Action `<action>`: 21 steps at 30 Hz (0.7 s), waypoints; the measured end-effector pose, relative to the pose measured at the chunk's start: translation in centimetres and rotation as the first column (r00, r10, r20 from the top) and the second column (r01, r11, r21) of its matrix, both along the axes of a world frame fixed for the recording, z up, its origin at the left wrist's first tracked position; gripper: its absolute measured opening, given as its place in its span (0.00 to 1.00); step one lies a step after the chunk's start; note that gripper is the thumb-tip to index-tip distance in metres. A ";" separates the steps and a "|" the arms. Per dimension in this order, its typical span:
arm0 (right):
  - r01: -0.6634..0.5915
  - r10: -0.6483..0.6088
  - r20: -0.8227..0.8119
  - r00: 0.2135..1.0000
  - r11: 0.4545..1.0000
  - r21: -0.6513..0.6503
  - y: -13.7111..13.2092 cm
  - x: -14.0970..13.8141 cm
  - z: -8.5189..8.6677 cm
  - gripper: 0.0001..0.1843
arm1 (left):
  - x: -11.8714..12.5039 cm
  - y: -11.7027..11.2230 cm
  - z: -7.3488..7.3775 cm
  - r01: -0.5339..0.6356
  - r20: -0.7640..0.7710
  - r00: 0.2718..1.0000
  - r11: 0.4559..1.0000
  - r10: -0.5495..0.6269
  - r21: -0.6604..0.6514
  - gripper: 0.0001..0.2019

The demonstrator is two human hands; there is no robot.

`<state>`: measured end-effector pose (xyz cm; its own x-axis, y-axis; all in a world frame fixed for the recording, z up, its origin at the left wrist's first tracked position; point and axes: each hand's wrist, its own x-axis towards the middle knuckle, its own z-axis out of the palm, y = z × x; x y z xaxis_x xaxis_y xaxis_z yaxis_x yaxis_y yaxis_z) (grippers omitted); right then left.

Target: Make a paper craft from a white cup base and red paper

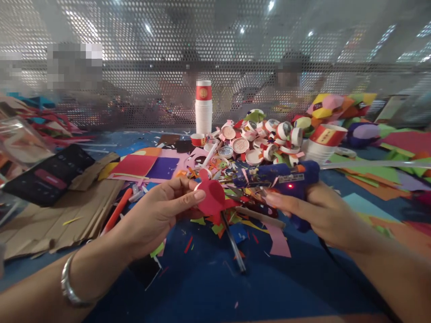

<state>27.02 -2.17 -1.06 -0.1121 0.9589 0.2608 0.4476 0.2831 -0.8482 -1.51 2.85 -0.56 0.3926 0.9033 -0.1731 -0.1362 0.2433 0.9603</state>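
Tall cup stack point(204, 112), flat cardboard point(40, 226)
The stack stands before a perforated screen point(134, 40); the cardboard lies at left.

No legible lettering (glue-gun label point(291, 179) too blurry)

Red paper cutout point(212, 199) and blue hot glue gun point(278, 174) held side by side

The cutout is rounded, with a small round tab on top, its flat red face turned to the viewer; a pale edge, possibly a cup rim, shows at its left. The glue gun is held nearly level to its right, front end pointing left toward the cutout, handle down, red indicator light lit, a pale label along the side.
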 end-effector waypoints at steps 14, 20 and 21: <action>0.023 -0.033 0.157 0.987 0.998 0.062 -0.2 0.1 0.0 0.16 | -0.1 -0.1 -0.1 0.033 -0.044 0.999 0.999 -0.032 0.018 0.16; 0.023 -0.037 0.196 0.980 0.997 0.077 -0.1 0.2 -0.2 0.19 | 0.0 -0.1 0.0 0.026 -0.036 0.999 1.000 -0.025 0.008 0.17; 0.022 -0.036 0.198 0.979 0.997 0.072 -0.1 0.2 -0.2 0.19 | 0.1 -0.1 0.0 0.028 -0.035 0.999 1.000 -0.027 0.006 0.17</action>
